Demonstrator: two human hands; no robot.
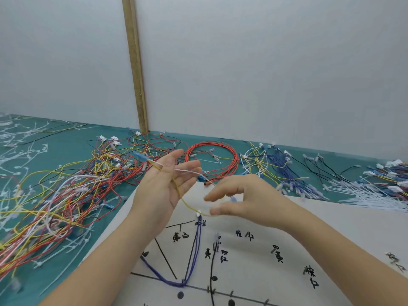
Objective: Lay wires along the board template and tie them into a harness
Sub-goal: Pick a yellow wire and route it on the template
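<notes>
Wires already laid, a blue-violet pair (194,250) and a thin black one (211,272), lie nearest the viewer on the white paper board template (254,261) with its black ruled lines, dots and handwritten labels. Just above that template both hands work a thin yellow wire (187,203) that sags in a loose arc between them. The left hand (164,191) is held palm up with its fingers spread and relaxed; the yellow wire and a pale pink wire (187,171) drape across them, and whether any finger actually nips them cannot be made out. The right hand (242,199) has its thumb and forefinger curled toward each other at the wire's lower end, but motion blur hides whether they pinch it or only hover. A wire this slim looks light, limp and a little springy, so it should be taken near a terminal end and guided along a line with a fingertip, not pulled hard, which could strain the crimp. Left of the template a tangled heap of red, yellow, pink and black wires (66,195) covers the green worktop (55,146). Beyond the template lies a coiled red wire bundle (212,160), to its right blue wires (284,173) and white cable ties (364,195).
</notes>
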